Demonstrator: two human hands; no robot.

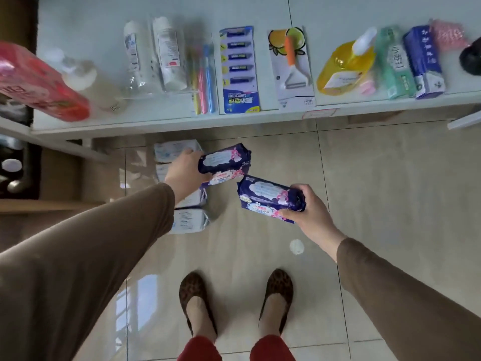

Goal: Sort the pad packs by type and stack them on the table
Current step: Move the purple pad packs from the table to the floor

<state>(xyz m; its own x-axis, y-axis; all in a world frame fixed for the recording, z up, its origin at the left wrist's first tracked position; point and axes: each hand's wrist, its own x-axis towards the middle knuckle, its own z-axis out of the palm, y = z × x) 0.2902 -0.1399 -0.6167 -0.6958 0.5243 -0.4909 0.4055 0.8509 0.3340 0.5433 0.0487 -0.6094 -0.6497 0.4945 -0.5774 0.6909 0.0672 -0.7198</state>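
My left hand (183, 175) grips a dark blue pad pack with pink flowers (226, 162), held above the floor just in front of the table edge. My right hand (305, 209) grips a second dark blue pad pack of the same kind (268, 198), lower and to the right. Several white and light blue pad packs lie on the tiled floor under my left arm, one at the back (174, 149) and one nearer me (191, 220); others are partly hidden by my hand. The white table (156, 123) runs across the top of the view.
On the table lie a pink pack (39, 82), a white bottle (91, 82), tubes (166, 53), toothbrushes (204, 79), a battery card (239, 69), a peeler card (291, 66), a yellow pouch (346, 66) and boxed items (421, 61). My feet (234, 303) stand on the tiles.
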